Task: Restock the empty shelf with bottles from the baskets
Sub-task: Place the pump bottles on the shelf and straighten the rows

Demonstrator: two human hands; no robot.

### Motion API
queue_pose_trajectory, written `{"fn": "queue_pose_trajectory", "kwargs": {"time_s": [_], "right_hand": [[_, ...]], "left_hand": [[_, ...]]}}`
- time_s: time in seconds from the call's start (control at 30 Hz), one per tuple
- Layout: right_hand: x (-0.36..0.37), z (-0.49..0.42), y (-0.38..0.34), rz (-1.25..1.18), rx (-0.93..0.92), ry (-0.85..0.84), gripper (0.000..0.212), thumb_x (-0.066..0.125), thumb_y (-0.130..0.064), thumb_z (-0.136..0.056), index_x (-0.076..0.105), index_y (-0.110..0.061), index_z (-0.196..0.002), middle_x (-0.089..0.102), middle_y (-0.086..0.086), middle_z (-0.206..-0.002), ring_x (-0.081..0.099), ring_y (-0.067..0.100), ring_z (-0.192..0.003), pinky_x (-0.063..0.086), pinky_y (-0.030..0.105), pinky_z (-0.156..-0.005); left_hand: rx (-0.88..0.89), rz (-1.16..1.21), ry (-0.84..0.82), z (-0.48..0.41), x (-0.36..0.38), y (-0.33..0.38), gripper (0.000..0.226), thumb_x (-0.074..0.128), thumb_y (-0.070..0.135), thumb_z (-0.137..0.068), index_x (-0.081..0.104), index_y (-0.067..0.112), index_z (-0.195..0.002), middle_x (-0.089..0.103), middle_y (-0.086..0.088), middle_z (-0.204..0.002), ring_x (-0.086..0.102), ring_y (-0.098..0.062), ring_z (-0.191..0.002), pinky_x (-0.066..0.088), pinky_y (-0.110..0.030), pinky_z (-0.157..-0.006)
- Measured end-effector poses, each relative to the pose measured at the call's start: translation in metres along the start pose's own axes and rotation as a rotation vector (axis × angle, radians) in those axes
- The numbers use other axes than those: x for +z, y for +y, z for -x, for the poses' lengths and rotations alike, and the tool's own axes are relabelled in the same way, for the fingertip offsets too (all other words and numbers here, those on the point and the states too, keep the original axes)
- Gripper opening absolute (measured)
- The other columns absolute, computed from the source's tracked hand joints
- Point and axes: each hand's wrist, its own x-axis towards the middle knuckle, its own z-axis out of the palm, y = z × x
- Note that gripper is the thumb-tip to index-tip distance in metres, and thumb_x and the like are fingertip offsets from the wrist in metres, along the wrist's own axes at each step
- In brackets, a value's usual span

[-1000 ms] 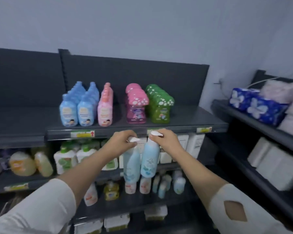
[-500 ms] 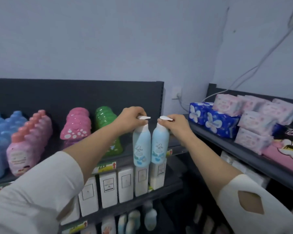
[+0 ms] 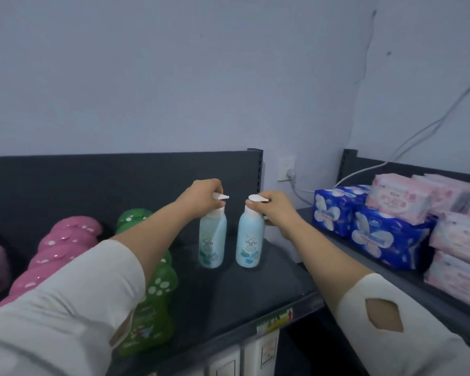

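Note:
Two pale blue pump bottles stand side by side on the dark shelf (image 3: 261, 289), near its right end. My left hand (image 3: 201, 196) grips the white pump neck of the left bottle (image 3: 211, 241). My right hand (image 3: 276, 210) grips the pump neck of the right bottle (image 3: 249, 240). Both bottles are upright, their bases at or just on the shelf top, a small gap between them.
A row of green bottles (image 3: 152, 291) and a row of pink bottles (image 3: 63, 251) fill the shelf to the left. Blue tissue packs (image 3: 375, 226) and pink packs (image 3: 451, 221) sit on the right-hand shelf. White boxes (image 3: 266, 351) show below. A wall socket (image 3: 288, 169) with cable is behind.
Both hands have carried the two bottles up from in front of the lower shelves onto the top shelf's right end. The view has swung right and upward.

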Motion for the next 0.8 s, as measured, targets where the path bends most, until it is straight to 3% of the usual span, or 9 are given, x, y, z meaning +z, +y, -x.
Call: {"fn": "queue_pose_trajectory", "kwargs": {"time_s": [0.07,0.17,0.37,0.5,0.67,0.73,0.8], "right_hand": [[0.005,-0.026,0.010,0.016,-0.007,-0.007,0.011,0.073,-0.025,-0.081,0.067,-0.016,-0.082,0.069,0.009,-0.092,0.065,0.028,-0.091,0.054,0.044,-0.084],[0.015,-0.058,0.024,0.008,-0.021,-0.055,0.011,0.073,-0.023,-0.081,0.066,-0.016,-0.076,0.064,0.002,-0.078,0.060,0.022,-0.079,0.049,0.035,-0.070],[0.030,-0.116,0.046,0.052,-0.041,-0.201,0.015,0.072,-0.023,-0.083,0.069,-0.009,-0.088,0.060,0.001,-0.078,0.054,0.015,-0.072,0.045,0.028,-0.064],[0.046,-0.145,0.067,0.039,-0.025,-0.257,0.015,0.073,-0.024,-0.082,0.070,-0.013,-0.092,0.067,0.007,-0.094,0.063,0.022,-0.090,0.054,0.038,-0.080],[0.054,-0.157,0.084,-0.034,0.021,-0.285,0.018,0.068,-0.028,-0.086,0.066,-0.018,-0.101,0.065,0.003,-0.104,0.061,0.022,-0.102,0.051,0.037,-0.085],[0.054,-0.156,0.087,-0.066,0.064,-0.355,0.033,0.068,-0.034,-0.085,0.057,-0.025,-0.115,0.062,0.001,-0.116,0.058,0.022,-0.110,0.050,0.044,-0.095],[0.054,-0.152,0.093,-0.140,0.114,-0.442,0.062,0.072,-0.035,-0.081,0.039,-0.033,-0.134,0.056,-0.002,-0.125,0.055,0.020,-0.116,0.045,0.050,-0.100]], "left_hand": [[-0.038,-0.003,-0.007,-0.020,0.006,-0.008,0.011,0.059,0.021,-0.088,0.052,0.016,-0.096,0.055,-0.004,-0.100,0.060,-0.027,-0.094,0.056,-0.043,-0.079],[-0.101,-0.015,-0.024,-0.045,0.015,-0.019,0.011,0.057,0.018,-0.089,0.052,0.015,-0.097,0.054,-0.005,-0.101,0.061,-0.029,-0.094,0.058,-0.042,-0.076],[-0.211,-0.044,-0.020,-0.088,0.032,-0.042,0.009,0.057,0.016,-0.088,0.051,0.015,-0.095,0.053,-0.007,-0.102,0.062,-0.030,-0.093,0.058,-0.041,-0.076],[-0.258,-0.073,-0.059,-0.106,0.041,-0.060,0.012,0.059,0.016,-0.088,0.050,0.015,-0.096,0.053,-0.008,-0.106,0.063,-0.029,-0.091,0.059,-0.038,-0.073],[-0.305,-0.069,-0.060,-0.116,0.053,-0.076,0.018,0.061,0.023,-0.088,0.049,0.017,-0.100,0.053,-0.008,-0.106,0.064,-0.032,-0.090,0.059,-0.040,-0.067],[-0.305,-0.013,-0.107,-0.119,0.053,-0.080,0.034,0.061,0.025,-0.088,0.047,0.020,-0.119,0.048,-0.004,-0.114,0.061,-0.031,-0.097,0.059,-0.040,-0.064],[-0.298,0.021,-0.227,-0.119,0.051,-0.085,0.051,0.063,0.021,-0.088,0.040,0.026,-0.134,0.044,-0.003,-0.123,0.054,-0.027,-0.105,0.055,-0.033,-0.059]]}}
